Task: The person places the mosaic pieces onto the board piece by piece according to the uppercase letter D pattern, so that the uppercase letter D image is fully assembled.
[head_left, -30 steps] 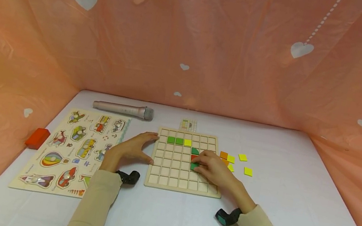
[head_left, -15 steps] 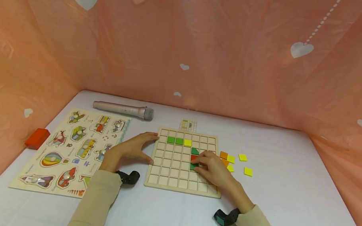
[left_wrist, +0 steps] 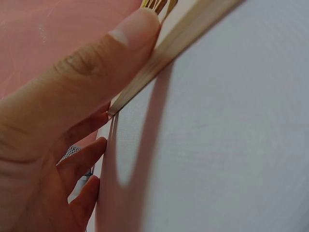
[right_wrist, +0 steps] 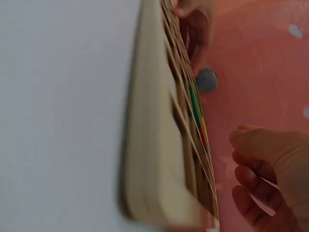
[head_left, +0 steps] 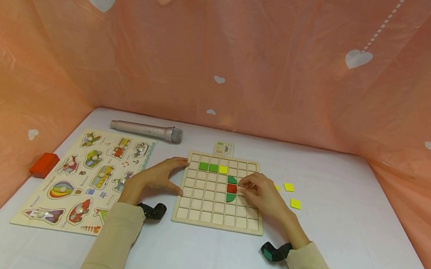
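Observation:
A wooden grid board (head_left: 208,206) lies flat mid-table. My left hand (head_left: 159,175) rests at its left side, thumb and fingers spread along the edge; in the left wrist view the thumb (left_wrist: 104,60) touches the rim. Lime green tiles (head_left: 208,167) and a yellow tile (head_left: 223,169) lie in an upper row. Further right, a red tile (head_left: 232,188) sits between a dark green rounded tile (head_left: 232,180) above and another rounded tile (head_left: 230,198) below. My right hand (head_left: 265,195) hovers just right of the red tile; in the right wrist view its fingers are loosely bent, with nothing between them.
Loose yellow tiles (head_left: 295,204) lie right of the board, some hidden by the right hand. A small pattern card (head_left: 224,148) is behind the board. Left are a picture puzzle board (head_left: 78,177), a microphone (head_left: 147,130) and a red block (head_left: 44,165).
My right hand has let go of the lower green rounded tile and drawn back right, uncovering the red tile and now covering the orange tiles. The left hand has not moved.

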Action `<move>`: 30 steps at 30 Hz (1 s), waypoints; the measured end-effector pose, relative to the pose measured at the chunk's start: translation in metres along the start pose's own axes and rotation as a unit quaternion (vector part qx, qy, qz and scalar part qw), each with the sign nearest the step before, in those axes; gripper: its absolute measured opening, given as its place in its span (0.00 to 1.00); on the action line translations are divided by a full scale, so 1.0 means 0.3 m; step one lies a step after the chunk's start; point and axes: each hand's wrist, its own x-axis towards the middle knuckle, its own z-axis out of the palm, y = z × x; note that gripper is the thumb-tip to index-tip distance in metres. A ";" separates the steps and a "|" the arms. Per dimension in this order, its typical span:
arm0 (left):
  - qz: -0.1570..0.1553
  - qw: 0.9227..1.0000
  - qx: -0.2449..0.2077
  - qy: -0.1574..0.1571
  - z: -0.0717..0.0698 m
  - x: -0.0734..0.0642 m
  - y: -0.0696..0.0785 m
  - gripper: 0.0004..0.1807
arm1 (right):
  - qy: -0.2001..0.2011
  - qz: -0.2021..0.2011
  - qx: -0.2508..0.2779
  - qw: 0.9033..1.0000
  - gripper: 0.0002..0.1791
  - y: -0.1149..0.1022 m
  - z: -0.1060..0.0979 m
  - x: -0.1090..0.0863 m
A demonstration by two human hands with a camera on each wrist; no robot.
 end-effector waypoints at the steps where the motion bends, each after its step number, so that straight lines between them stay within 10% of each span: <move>1: 0.001 1.000 0.001 0.000 0.000 0.000 0.000 0.49 | 0.011 -0.002 0.000 1.000 0.07 0.010 -0.014 -0.003; 12: 0.014 1.000 0.006 -0.002 -0.003 0.001 -0.001 0.49 | 0.088 0.042 -0.054 0.994 0.10 0.122 -0.152 -0.091; 21: 0.023 1.000 0.020 0.000 0.000 0.004 -0.011 0.49 | 0.013 0.155 -0.073 0.985 0.21 0.143 -0.160 -0.131; 30: 0.014 1.000 0.016 -0.003 0.000 0.005 -0.011 0.49 | -0.027 0.092 -0.074 0.993 0.13 0.155 -0.164 -0.136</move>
